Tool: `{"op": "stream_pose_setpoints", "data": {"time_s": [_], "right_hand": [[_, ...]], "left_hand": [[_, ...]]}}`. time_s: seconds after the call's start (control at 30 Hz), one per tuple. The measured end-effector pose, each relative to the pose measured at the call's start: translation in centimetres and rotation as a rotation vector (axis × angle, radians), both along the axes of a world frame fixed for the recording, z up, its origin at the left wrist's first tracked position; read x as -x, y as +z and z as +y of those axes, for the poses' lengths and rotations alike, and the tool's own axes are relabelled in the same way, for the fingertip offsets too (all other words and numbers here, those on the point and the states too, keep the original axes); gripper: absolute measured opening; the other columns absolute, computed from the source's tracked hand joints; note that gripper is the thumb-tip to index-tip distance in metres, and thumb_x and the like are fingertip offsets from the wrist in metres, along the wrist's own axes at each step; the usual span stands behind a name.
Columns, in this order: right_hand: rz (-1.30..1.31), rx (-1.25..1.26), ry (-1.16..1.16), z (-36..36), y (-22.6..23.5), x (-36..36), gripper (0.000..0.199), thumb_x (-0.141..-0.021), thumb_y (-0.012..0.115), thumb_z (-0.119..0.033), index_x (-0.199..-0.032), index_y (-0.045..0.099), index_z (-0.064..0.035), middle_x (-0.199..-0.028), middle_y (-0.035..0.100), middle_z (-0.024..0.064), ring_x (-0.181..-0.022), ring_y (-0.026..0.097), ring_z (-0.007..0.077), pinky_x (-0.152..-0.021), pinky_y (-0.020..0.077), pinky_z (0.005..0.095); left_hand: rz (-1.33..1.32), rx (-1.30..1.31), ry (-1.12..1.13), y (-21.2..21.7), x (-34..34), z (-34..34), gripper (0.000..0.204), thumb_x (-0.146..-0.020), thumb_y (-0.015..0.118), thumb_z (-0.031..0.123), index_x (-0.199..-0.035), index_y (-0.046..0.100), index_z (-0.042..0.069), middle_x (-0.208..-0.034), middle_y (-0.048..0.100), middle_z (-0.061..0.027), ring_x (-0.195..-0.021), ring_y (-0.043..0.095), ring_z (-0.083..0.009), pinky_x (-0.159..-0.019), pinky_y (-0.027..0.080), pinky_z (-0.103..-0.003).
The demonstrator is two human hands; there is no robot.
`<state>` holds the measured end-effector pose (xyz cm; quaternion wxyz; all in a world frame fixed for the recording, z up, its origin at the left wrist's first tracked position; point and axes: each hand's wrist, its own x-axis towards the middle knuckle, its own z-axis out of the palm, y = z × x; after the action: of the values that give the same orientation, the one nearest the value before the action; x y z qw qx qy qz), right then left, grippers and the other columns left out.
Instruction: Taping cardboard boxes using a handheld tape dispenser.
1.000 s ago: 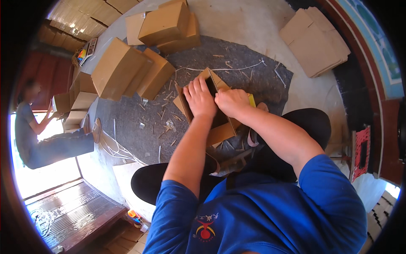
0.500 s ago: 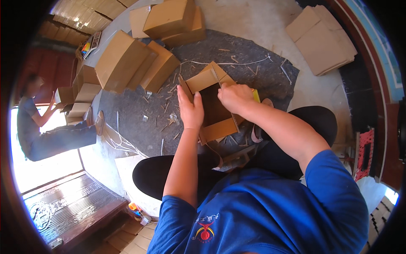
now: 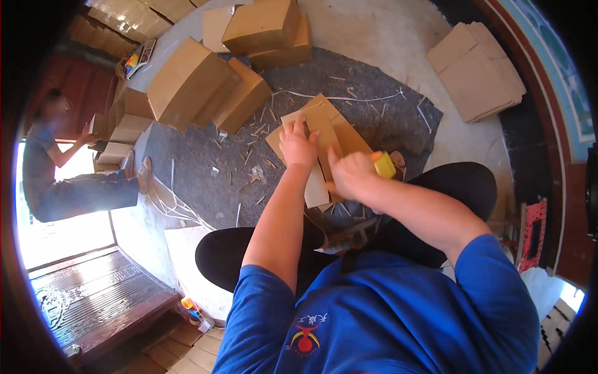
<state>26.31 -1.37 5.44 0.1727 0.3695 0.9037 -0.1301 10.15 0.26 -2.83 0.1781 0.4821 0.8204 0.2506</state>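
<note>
— What lies beyond the dark grey mat (image 3: 205, 181)?
— Closed brown cardboard boxes (image 3: 193, 78), a pile of flattened cardboard sheets (image 3: 483, 71), and a seated person in jeans (image 3: 68, 181) by a carved dark wooden bench (image 3: 93, 305).

A flat brown cardboard sheet (image 3: 324, 134) lies on the dark grey floor mat (image 3: 205, 181). Left of the sheet and behind it, closed brown cardboard boxes (image 3: 199, 81) stand on the mat; a stack of flattened brown cardboard (image 3: 479, 71) lies right of the sheet, off the mat.
</note>
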Motion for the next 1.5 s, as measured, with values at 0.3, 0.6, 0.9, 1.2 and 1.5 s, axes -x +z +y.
{"op": "stream_pose_setpoints", "data": {"time_s": [0.3,0.6,0.9,1.2,1.5], "right_hand": [[-0.081,0.089,-0.061,-2.9,-0.6,-2.1,0.105,-0.082,0.067,-0.063,-0.155,0.025,0.0005,-0.087,0.074,0.0096,-0.080,0.072,0.0231,-0.072,0.0540,0.0366],[-0.045,0.073,-0.016,-3.4,-3.1,-2.7,0.115,-0.074,0.078,-0.055,-0.156,0.020,-0.0006,-0.081,0.072,0.0104,-0.072,0.072,0.0224,-0.063,0.0531,0.0358],[-0.017,0.082,-0.005,-2.2,-2.1,-2.2,0.102,-0.074,0.081,-0.040,-0.152,0.030,0.0015,-0.078,0.073,0.0105,-0.069,0.072,0.0218,-0.060,0.0535,0.0351],[-0.030,0.114,0.073,-1.5,-2.0,-2.5,0.110,-0.070,0.084,-0.044,-0.153,0.028,0.0021,-0.085,0.074,0.0145,-0.077,0.073,0.0280,-0.067,0.0563,0.0387],[-0.204,-0.012,0.150,1.9,4.3,-3.1,0.057,-0.064,0.091,-0.033,-0.108,0.067,-0.0058,-0.096,0.075,0.0086,-0.097,0.072,0.0251,-0.079,0.0565,0.0387]], "left_hand": [[0.392,-0.154,-0.229,-0.1,1.9,2.0,0.074,-0.082,0.075,0.039,-0.145,0.047,0.013,-0.145,0.048,-0.0113,-0.138,0.038,-0.0332,-0.110,0.037,-0.047],[0.109,0.009,-0.259,0.0,3.6,2.1,0.078,-0.086,0.071,0.046,-0.147,0.043,0.007,-0.150,0.044,-0.0142,-0.142,0.033,-0.0352,-0.115,0.032,-0.049],[0.307,0.143,-0.204,-1.1,1.9,1.5,0.069,-0.097,0.050,0.049,-0.152,0.037,0.010,-0.158,0.036,-0.0075,-0.147,0.028,-0.0300,-0.116,0.028,-0.052],[0.310,0.100,-0.241,-0.3,-1.0,-2.5,0.060,-0.098,0.050,0.035,-0.150,0.040,0.009,-0.159,0.034,-0.0102,-0.149,0.026,-0.0295,-0.120,0.019,-0.054],[0.377,0.185,-0.387,0.7,-4.5,-6.4,0.053,-0.097,0.051,0.022,-0.147,0.044,0.005,-0.157,0.036,-0.0099,-0.148,0.027,-0.0284,-0.120,0.024,-0.050]]}}
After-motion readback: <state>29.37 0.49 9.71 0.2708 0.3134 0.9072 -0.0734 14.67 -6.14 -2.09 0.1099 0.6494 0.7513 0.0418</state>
